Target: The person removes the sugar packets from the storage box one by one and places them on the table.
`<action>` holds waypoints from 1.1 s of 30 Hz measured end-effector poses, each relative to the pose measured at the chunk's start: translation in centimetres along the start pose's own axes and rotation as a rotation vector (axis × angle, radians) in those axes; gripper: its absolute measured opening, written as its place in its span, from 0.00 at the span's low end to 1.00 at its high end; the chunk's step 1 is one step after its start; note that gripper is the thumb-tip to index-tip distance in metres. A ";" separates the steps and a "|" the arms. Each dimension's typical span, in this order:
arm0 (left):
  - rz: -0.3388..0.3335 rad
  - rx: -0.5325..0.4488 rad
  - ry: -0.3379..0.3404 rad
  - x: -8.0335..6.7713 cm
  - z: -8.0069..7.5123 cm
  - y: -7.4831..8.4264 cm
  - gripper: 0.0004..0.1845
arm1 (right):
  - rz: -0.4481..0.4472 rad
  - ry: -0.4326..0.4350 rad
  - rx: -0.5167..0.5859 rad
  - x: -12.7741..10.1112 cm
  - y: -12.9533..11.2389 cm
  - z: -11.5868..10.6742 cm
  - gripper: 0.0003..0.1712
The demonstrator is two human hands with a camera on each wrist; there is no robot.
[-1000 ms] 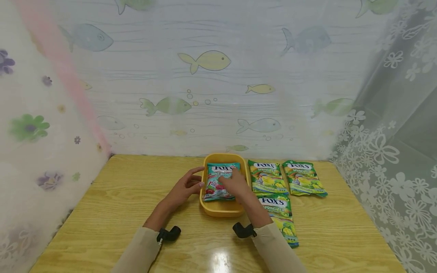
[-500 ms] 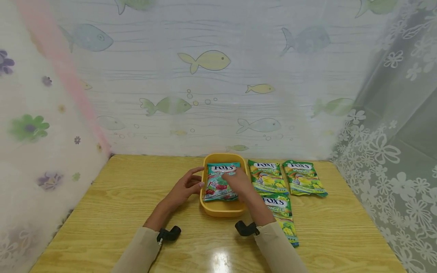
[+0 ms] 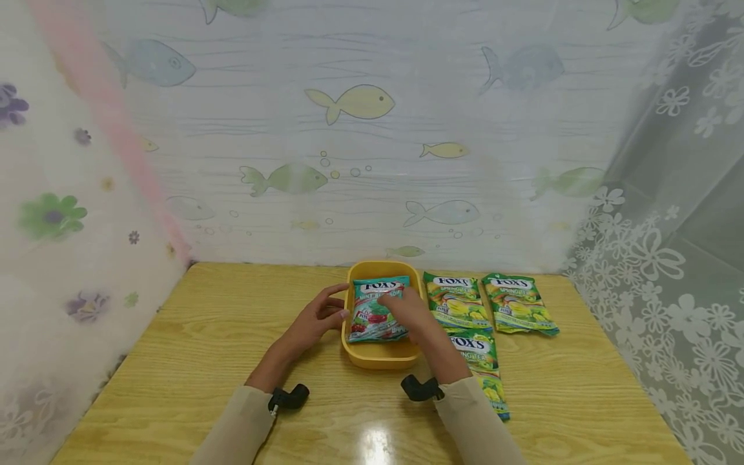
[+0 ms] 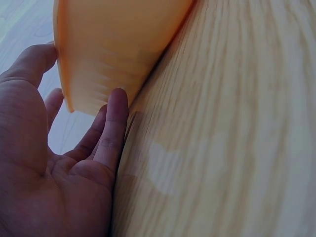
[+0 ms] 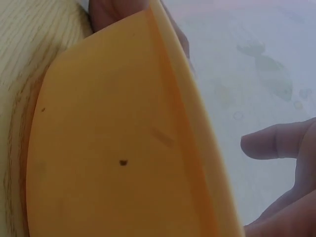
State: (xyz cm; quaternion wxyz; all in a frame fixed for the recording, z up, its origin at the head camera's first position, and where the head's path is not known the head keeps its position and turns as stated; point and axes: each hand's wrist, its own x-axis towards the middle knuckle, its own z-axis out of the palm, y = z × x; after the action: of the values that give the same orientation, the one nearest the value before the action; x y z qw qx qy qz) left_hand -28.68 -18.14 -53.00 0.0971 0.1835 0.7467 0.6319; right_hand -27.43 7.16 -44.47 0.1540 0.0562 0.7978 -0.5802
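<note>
Left hand relaxed against yellow tray; right hand flat on mint packet inside.

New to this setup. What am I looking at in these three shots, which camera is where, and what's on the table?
No robot: a person with cameras on the head and both wrists. The head view looks down at a wooden table. A yellow tray holds a teal candy bag; three green candy bags lie to its right. The left hand touches the tray's left wall with straight fingers, seen close in the left wrist view. The right hand rests on the teal bag; whether it grips is unclear. The right wrist view shows mostly the tray's outer wall.
</note>
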 end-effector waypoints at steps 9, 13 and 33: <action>-0.003 -0.001 0.003 0.0 -0.1 0.0 0.32 | -0.035 -0.051 0.159 0.9 0.6 -0.8 0.43; -0.002 -0.003 0.003 0.0 0.0 0.0 0.33 | -0.024 -0.068 0.178 1.2 0.9 -0.8 0.35; 0.007 -0.010 -0.009 0.1 -0.2 -0.2 0.33 | -0.023 -0.131 0.225 0.8 0.7 -1.7 0.47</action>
State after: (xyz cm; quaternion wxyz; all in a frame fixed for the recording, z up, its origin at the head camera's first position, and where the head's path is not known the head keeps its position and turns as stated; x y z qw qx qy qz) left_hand -28.83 -18.31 -53.20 0.0989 0.1887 0.7425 0.6351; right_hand -28.32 8.97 -44.90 0.1917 0.0259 0.7166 -0.6701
